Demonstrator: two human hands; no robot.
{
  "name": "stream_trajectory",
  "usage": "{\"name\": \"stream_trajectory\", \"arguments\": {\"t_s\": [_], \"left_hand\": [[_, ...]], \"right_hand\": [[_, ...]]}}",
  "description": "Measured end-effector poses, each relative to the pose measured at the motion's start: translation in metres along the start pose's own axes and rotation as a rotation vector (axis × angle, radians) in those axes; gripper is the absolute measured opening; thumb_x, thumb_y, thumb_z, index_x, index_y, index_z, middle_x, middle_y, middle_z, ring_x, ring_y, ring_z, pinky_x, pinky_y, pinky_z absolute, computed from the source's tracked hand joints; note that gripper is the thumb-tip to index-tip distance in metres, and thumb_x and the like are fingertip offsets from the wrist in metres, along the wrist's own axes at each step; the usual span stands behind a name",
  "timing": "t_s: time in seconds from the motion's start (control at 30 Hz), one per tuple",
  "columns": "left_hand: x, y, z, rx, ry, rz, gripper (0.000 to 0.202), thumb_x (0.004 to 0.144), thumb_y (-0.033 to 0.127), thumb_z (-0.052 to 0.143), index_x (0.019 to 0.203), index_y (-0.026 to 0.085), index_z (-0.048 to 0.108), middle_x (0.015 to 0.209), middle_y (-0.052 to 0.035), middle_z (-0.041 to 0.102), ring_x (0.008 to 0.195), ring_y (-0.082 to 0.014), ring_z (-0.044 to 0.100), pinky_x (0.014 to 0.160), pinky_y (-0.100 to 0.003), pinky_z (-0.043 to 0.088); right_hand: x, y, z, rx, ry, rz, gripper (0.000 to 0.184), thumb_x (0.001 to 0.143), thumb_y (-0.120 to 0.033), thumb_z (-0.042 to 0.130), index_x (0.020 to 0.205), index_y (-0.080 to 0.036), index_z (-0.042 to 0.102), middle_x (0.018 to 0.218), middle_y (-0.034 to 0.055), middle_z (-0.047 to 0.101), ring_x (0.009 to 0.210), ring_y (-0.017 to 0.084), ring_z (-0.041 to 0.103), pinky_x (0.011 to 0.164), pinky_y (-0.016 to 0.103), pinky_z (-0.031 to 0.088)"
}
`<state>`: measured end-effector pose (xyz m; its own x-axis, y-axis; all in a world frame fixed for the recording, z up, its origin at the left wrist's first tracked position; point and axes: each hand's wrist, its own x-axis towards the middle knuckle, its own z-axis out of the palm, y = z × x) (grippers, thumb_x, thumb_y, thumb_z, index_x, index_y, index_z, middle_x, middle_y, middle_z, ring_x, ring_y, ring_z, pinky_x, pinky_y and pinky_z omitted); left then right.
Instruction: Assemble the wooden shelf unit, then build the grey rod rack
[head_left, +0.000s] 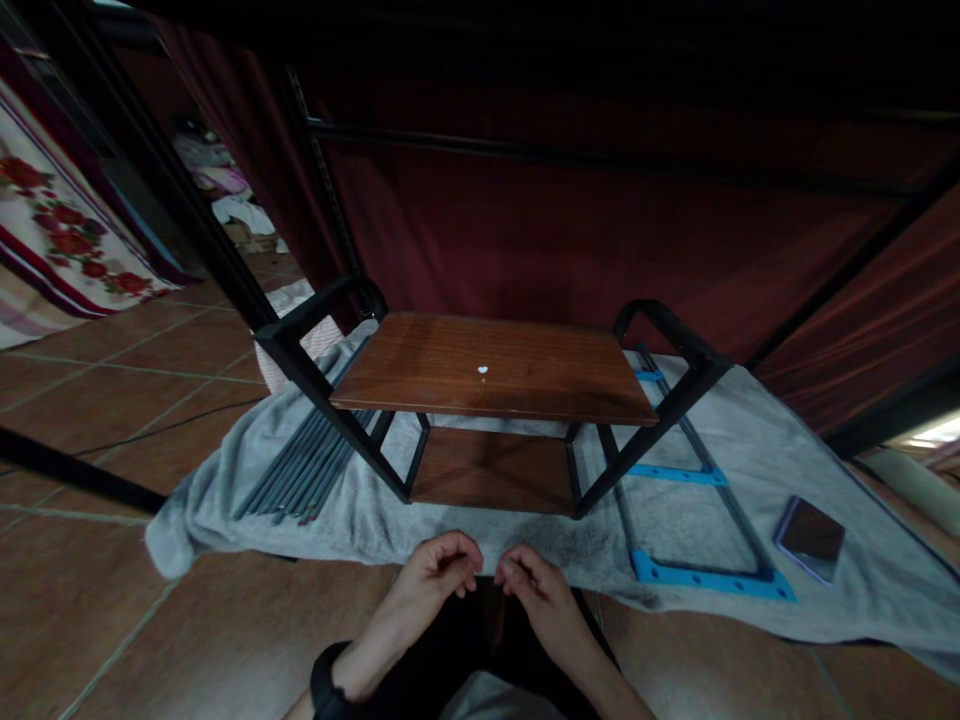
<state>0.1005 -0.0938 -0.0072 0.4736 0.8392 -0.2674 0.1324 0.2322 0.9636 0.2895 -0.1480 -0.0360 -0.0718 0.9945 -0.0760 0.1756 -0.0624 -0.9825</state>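
My left hand [444,566], below a dark wristband [327,682], is loosely curled with the thumb near the fingertips. Facing it, my right hand [531,584] is curled the same way, a small gap between the two. I see nothing held in either. Both are just in front of the cloth's near edge, close to a small two-tier shelf. Its brown wood-grain top board [495,370] bears a small white spot, and a lower board [491,470] lies beneath. Black metal side frames [300,375] hold the boards at both ends.
A grey cloth [360,535] covers the low surface. Several grey rods [300,465] lie left of the shelf. On the right are a rod frame with blue connectors [709,578] and a phone [811,538]. Black metal posts [172,190] and a dark red curtain [562,240] surround the spot.
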Motion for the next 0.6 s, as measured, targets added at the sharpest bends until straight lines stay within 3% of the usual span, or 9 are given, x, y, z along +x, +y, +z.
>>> {"name": "stream_trajectory", "arguments": {"t_s": [0.13, 0.27, 0.37, 0.47, 0.53, 0.6], "left_hand": [[0.001, 0.007, -0.055, -0.028, 0.425, 0.079, 0.032, 0.077, 0.045, 0.067, 0.09, 0.016, 0.065, 0.08, -0.0016, 0.064, 0.068, -0.0131, 0.056, 0.061, -0.025, 0.043], [0.001, 0.029, -0.119, -0.139, 0.786, 0.086, 0.041, 0.065, 0.038, 0.078, 0.095, 0.013, 0.065, 0.087, -0.0011, 0.066, 0.074, -0.0124, 0.059, 0.063, -0.022, 0.044], [0.0, 0.063, -0.147, -0.21, 0.873, 0.198, 0.035, 0.065, 0.032, 0.079, 0.092, 0.015, 0.066, 0.089, 0.0002, 0.066, 0.078, -0.0113, 0.059, 0.067, -0.019, 0.044], [0.005, 0.093, -0.159, -0.183, 0.877, 0.377, 0.029, 0.066, 0.033, 0.079, 0.087, 0.017, 0.067, 0.088, 0.0004, 0.066, 0.076, -0.0115, 0.058, 0.065, -0.02, 0.045], [0.017, 0.097, -0.165, -0.137, 0.844, 0.428, 0.028, 0.068, 0.034, 0.078, 0.088, 0.018, 0.067, 0.088, 0.0003, 0.067, 0.076, -0.0124, 0.058, 0.066, -0.021, 0.046], [0.036, 0.085, -0.173, -0.093, 0.824, 0.412, 0.028, 0.069, 0.035, 0.075, 0.088, 0.017, 0.067, 0.088, -0.0004, 0.069, 0.078, -0.0141, 0.059, 0.067, -0.022, 0.048]], "right_hand": [[0.001, 0.0, -0.041, -0.008, 0.34, -0.014, 0.037, 0.094, -0.055, 0.048, 0.083, -0.022, 0.061, 0.078, 0.0011, 0.061, 0.077, 0.016, 0.056, 0.073, 0.027, 0.044], [0.01, -0.001, -0.108, 0.005, 0.718, -0.071, 0.036, 0.088, -0.054, 0.057, 0.086, -0.02, 0.063, 0.079, 0.0021, 0.063, 0.074, 0.016, 0.055, 0.072, 0.029, 0.044], [0.021, -0.015, -0.157, 0.0, 0.835, -0.164, 0.034, 0.086, -0.053, 0.061, 0.087, -0.019, 0.064, 0.083, 0.0033, 0.065, 0.077, 0.017, 0.057, 0.076, 0.031, 0.045], [0.04, -0.032, -0.187, -0.072, 0.843, -0.274, 0.031, 0.084, -0.051, 0.063, 0.088, -0.02, 0.065, 0.088, 0.0035, 0.067, 0.08, 0.017, 0.058, 0.079, 0.033, 0.045], [0.057, -0.034, -0.196, -0.12, 0.826, -0.305, 0.03, 0.082, -0.05, 0.064, 0.085, -0.021, 0.065, 0.083, 0.002, 0.067, 0.078, 0.017, 0.058, 0.078, 0.033, 0.044], [0.074, -0.024, -0.198, -0.108, 0.79, -0.264, 0.029, 0.077, -0.05, 0.066, 0.08, -0.021, 0.065, 0.075, 0.0008, 0.065, 0.074, 0.017, 0.056, 0.072, 0.032, 0.044]]}}
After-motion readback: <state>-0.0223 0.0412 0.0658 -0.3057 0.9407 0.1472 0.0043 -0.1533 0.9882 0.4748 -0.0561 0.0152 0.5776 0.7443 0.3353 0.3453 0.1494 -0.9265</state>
